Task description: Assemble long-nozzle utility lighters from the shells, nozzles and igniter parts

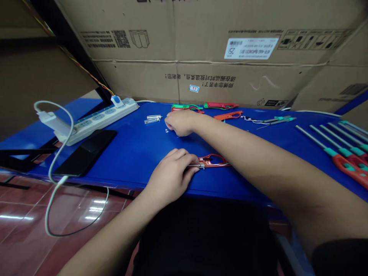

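My left hand [176, 172] is closed on a red-orange lighter shell [212, 163] near the front edge of the blue table. The shell lies open side up, with a thin white wire and a metal piece inside. My right hand [181, 122] reaches across to the back of the table, fingers curled together and pointing down; whatever they pinch is hidden. Beside its fingertips are tiny white pieces [166, 131]. Two clear plastic parts [153, 119] lie just left of that hand. Behind it sit a green shell half [181, 106] and a red one, partly covered.
At the right edge lie several long-necked red and green lighters [345, 153]. Wired metal rods [277, 120], an orange shell [228, 115] and a red shell [220, 105] line the back. A power strip [97, 119] and a black phone [86, 153] with a cable occupy the left.
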`<state>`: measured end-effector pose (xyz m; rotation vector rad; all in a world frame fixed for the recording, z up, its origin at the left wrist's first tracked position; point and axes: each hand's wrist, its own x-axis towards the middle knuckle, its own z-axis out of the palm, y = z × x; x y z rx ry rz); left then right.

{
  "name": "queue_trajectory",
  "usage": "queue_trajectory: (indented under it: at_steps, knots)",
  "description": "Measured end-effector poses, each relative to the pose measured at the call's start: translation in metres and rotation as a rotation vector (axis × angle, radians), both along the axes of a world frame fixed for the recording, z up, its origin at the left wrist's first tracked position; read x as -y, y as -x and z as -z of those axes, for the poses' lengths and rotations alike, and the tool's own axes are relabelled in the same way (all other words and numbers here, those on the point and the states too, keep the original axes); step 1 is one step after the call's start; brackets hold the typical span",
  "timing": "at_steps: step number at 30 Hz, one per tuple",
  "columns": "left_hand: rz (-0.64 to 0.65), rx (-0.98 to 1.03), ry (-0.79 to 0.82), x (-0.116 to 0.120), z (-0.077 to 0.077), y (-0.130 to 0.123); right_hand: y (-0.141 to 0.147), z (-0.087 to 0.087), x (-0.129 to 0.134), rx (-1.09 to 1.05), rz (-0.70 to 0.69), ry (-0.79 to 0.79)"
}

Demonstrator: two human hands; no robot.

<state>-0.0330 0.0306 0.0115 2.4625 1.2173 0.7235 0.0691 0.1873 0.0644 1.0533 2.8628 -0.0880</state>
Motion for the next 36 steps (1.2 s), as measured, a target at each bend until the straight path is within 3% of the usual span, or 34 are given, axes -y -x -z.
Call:
queue_trajectory:
  at_steps: [7,14,22,36]
  knots:
    - [0.005,0.014,-0.003,0.001,-0.001,0.0,-0.065,-0.005,0.039,-0.153,-0.033,-0.037]
    - [-0.011,0.013,-0.001,0.001,0.0,0.002,-0.127,0.013,0.058,-0.359,0.148,0.1]
    - [-0.014,-0.004,-0.016,0.001,-0.002,0.001,-0.126,0.017,0.059,-0.345,0.2,0.128]
    - [-0.011,0.014,-0.007,0.0,-0.002,0.0,-0.13,0.018,0.068,-0.299,0.133,0.037]
